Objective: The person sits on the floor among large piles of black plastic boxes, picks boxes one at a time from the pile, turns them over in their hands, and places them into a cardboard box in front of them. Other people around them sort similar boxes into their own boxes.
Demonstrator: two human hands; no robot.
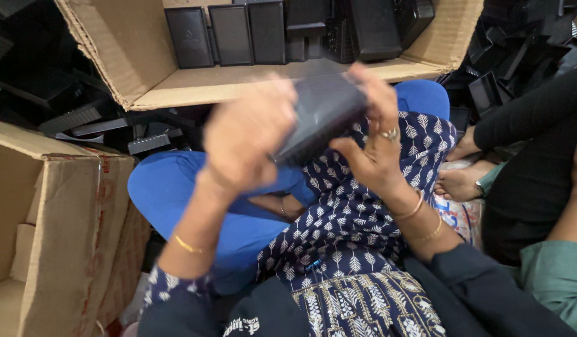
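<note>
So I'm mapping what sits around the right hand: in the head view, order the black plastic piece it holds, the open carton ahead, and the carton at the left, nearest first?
1. Black plastic piece: gripped in the right hand, and the left hand holds it too.
2. Open carton: just ahead, black parts stacked inside.
3. Left carton: far across at the left edge.

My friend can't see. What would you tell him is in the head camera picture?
Two bare hands, the left hand and the right hand, hold a dark rectangular plastic case over a lap in blue trousers and a navy leaf-print tunic. An open brown cardboard box ahead holds more black cases standing in a row, and another person's bare foot rests nearby.
</note>
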